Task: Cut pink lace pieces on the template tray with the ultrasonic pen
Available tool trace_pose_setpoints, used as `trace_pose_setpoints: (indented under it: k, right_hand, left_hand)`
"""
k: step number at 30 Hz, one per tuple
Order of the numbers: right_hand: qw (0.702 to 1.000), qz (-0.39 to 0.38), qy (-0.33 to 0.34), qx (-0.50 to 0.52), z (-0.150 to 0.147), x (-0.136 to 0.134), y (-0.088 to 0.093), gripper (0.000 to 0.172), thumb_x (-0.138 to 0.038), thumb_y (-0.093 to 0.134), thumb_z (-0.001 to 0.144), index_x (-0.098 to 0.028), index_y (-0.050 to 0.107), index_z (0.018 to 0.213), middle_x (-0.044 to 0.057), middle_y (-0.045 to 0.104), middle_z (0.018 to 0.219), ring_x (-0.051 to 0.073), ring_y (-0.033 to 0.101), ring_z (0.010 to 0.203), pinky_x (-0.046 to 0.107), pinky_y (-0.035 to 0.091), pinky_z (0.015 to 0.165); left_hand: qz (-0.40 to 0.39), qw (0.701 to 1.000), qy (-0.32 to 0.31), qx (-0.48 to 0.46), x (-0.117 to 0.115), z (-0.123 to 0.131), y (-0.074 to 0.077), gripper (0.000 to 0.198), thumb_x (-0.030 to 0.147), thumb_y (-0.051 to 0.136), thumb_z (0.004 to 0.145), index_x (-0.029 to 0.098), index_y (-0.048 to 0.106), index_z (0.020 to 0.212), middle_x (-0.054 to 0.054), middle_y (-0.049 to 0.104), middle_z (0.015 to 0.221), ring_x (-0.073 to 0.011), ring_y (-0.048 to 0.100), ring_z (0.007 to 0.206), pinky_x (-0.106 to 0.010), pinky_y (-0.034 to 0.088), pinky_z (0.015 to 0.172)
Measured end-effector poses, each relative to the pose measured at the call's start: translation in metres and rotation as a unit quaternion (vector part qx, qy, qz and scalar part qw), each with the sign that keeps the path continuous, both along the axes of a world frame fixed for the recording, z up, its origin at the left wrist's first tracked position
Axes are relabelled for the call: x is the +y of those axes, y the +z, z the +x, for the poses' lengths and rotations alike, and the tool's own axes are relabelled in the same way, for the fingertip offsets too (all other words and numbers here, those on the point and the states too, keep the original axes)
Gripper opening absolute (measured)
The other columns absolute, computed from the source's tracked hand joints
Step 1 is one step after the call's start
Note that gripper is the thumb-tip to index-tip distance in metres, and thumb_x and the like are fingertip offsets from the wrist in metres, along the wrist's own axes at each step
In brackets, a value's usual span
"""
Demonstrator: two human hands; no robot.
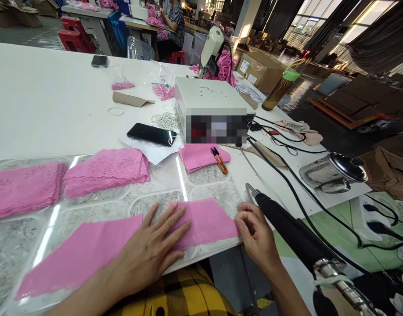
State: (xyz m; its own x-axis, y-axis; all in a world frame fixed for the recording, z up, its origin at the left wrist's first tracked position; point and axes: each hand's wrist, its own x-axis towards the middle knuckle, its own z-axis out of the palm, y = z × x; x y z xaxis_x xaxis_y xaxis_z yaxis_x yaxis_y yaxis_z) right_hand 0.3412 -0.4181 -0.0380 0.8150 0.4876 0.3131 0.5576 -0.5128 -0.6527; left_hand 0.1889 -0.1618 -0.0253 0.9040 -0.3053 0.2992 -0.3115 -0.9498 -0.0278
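My left hand point(157, 245) lies flat with fingers spread, pressing the left part of a pink fabric piece point(204, 221) with a scalloped lower edge. Thumb and fingers of my right hand point(259, 235) are pinched at that piece's right corner. More flat pink fabric point(86, 252) extends left from under my left hand; whether both parts join is hidden. Just right of my right hand is a black-handled tool point(280, 215) with a pointed metal tip. Orange thread snips point(219, 160) rest on folded pink cloth point(196, 157) beyond the fabric.
Two stacks of pink lace, a left one point(23, 188) and a right one point(107, 171), lie on the patterned mat. Behind are a phone point(152, 133), rubber bands point(167, 121) and a grey box point(210, 94). Black cables point(290, 177) and a metal mug point(329, 173) occupy the right.
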Motion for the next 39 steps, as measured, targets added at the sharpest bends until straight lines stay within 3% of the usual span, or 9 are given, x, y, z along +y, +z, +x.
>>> trace_pose_setpoints:
  k: [11, 27, 39]
  right_hand:
    - [0.999, -0.014, 0.016, -0.031, 0.0, -0.0006, -0.0006, 0.016, -0.026, 0.051, 0.091, -0.022, 0.059, 0.077, 0.01, 0.06, 0.104, 0.021, 0.062, 0.101, 0.028, 0.053, 0.072]
    - [1.0, -0.007, 0.008, -0.016, 0.0005, 0.0012, -0.0009, 0.016, -0.026, 0.05, 0.091, -0.022, 0.059, 0.077, 0.009, 0.059, 0.104, 0.019, 0.062, 0.1, 0.026, 0.052, 0.071]
    - [1.0, -0.002, 0.004, -0.028, 0.0049, 0.0009, -0.0019, 0.017, -0.027, 0.051, 0.091, -0.022, 0.059, 0.077, 0.008, 0.061, 0.102, 0.019, 0.063, 0.1, 0.026, 0.051, 0.077]
  left_hand:
    - [0.005, 1.0, 0.002, -0.007, -0.0001, 0.0, -0.0004, 0.049, 0.042, 0.037, 0.103, 0.021, 0.043, 0.147, -0.01, 0.039, 0.154, -0.03, 0.029, 0.145, -0.05, 0.005, 0.121]
    - [0.002, 1.0, 0.008, 0.001, 0.0, -0.0015, -0.0027, 0.05, 0.043, 0.036, 0.104, 0.022, 0.041, 0.148, -0.01, 0.038, 0.155, -0.0302, 0.031, 0.145, -0.053, 0.014, 0.12]
    - [0.003, 1.0, 0.013, -0.01, -0.0004, -0.0007, 0.0003, 0.047, 0.04, 0.035, 0.104, 0.019, 0.045, 0.146, -0.01, 0.04, 0.153, -0.0297, 0.032, 0.144, -0.051, 0.005, 0.121]
